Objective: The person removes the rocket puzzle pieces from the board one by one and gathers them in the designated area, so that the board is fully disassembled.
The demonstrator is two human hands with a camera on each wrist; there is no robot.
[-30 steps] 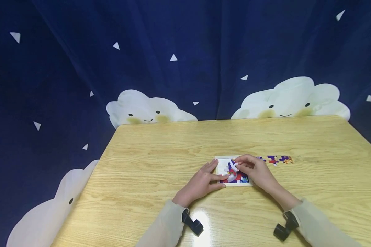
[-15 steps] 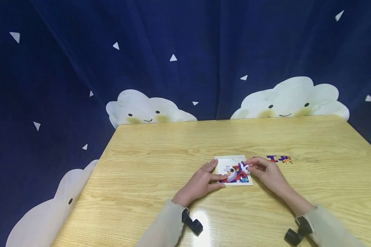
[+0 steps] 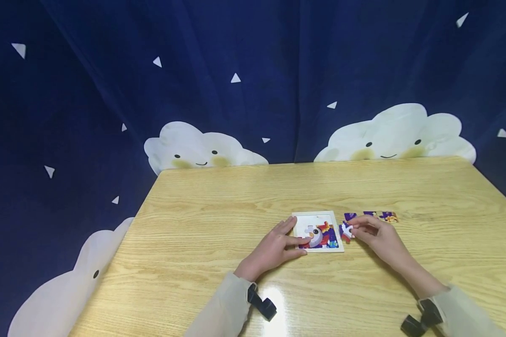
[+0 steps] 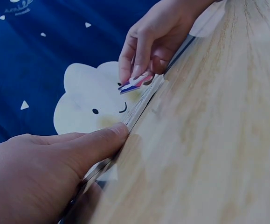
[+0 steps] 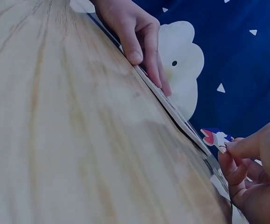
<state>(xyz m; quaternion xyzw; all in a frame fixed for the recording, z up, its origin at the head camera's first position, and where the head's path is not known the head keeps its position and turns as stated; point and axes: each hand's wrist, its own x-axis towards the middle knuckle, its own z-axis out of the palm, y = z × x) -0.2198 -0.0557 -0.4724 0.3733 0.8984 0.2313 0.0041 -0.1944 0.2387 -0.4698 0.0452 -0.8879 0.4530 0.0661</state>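
Note:
A puzzle tray with a pale rim lies on the table. Joined pieces showing a white round-headed figure with a dark eye fill its lower part, and its upper part shows pale backing. My left hand rests on the tray's left side with fingers extended, the thumb at the near edge. Just past the tray's right rim, my right hand pinches a puzzle piece in purple, white and red. In the right wrist view the same puzzle piece sits tilted between thumb and fingertips, raised off the table.
Behind the right hand lies a row of loose puzzle pieces, partly covered by the fingers. The wooden table reaches back to a dark blue curtain printed with clouds and triangles.
My right hand has moved right, carrying the pinched puzzle piece from above the tray to beyond its right rim. My left hand has stayed in place.

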